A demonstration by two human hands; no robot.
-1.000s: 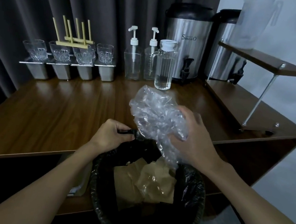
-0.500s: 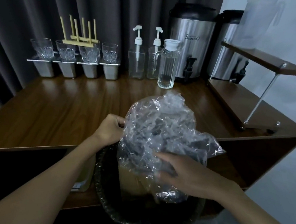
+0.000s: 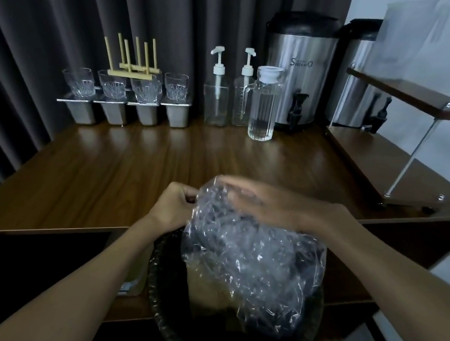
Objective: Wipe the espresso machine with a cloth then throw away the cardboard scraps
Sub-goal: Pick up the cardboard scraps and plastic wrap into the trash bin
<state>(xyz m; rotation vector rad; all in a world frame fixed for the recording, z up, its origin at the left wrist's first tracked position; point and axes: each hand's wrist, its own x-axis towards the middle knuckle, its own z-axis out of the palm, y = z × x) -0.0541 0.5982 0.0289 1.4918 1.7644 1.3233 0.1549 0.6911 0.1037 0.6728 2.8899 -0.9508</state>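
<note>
Wooden counter [image 3: 112,175] with pitcher [image 3: 262,113], pump bottles [image 3: 215,102], dispensers [image 3: 300,75], steel tins [image 3: 148,113].

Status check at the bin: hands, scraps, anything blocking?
Right hand flat, pressing clear plastic wad onto bin. Left hand curled at wad's edge, grip hidden. Cardboard scraps in bin, under wad. Wad covers the opening.

Glass jug [image 3: 263,110] beside pump bottles [image 3: 216,100]
</note>
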